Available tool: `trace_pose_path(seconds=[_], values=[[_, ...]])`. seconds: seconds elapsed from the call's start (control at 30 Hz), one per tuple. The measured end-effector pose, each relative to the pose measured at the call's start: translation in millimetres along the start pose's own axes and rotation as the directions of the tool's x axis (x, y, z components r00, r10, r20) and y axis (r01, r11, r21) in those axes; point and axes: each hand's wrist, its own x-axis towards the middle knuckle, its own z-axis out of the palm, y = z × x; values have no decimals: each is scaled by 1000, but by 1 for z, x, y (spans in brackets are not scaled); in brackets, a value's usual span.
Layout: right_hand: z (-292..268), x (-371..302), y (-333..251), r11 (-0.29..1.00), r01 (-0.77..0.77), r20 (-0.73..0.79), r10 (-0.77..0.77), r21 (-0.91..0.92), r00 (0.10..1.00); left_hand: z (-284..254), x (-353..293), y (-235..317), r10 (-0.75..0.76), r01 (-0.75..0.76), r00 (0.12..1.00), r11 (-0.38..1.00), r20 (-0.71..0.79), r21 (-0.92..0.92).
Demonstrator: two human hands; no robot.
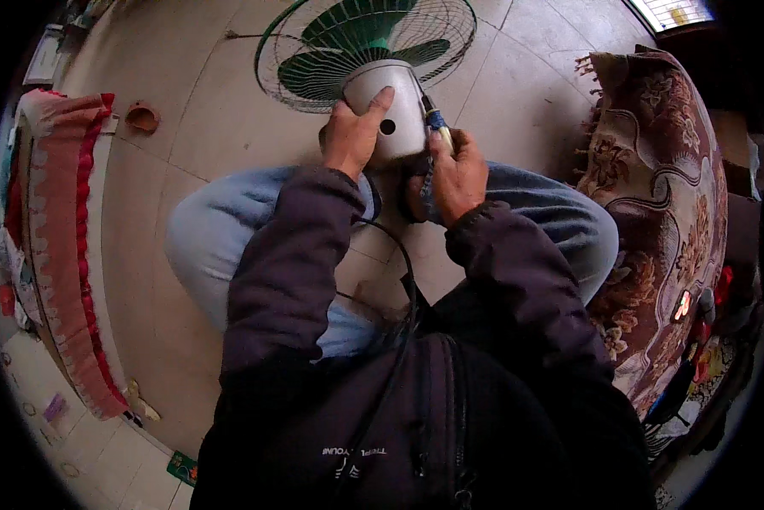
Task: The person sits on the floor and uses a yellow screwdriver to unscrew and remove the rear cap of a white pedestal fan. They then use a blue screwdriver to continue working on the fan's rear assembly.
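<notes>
A fan with green blades (361, 24) inside a round wire guard (267, 64) is in front of me, its guard at the far side. Its silver-grey motor housing (390, 98), with a dark round hole, faces me. My left hand (355, 136) grips the left side of the housing, thumb on top. Along the right side, my right hand (457, 174) holds a slim tool (435, 121) with a thin dark shaft, a blue band and a yellowish handle. Its shaft points away from me beside the housing; whether the tip touches is unclear. A thin twisted strand runs below that hand.
I sit on a tiled floor (161, 204), my jeans-clad legs around the fan. A black cord (409, 263) runs across my lap. A brown floral cloth (645, 212) drapes something on the right. Left are a red-edged pink cloth (59, 246) and a small clay-coloured bowl (142, 118).
</notes>
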Motion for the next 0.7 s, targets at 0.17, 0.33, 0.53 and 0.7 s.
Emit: trace_pose_path(seconds=[0.17, 0.33, 0.53, 0.7], values=[[-14, 2, -10, 972, 235, -49, -234, 3, 971, 4, 2, -7, -8, 8, 999, 1000, -45, 6], [-14, -2, -18, 918, 376, -42, -384, -125, 923, 2, 0, -8, 38, -40, 999, 994, -22, -106], [-8, 3, -19, 881, 461, -45, -467, -107, 883, -1, -10, 12, -13, 10, 1000, 995, -27, -104], [-10, 1, -33, 843, 434, 26, -450, -319, 893, -4, -13, 17, 0, -2, 999, 999, -47, -50]])
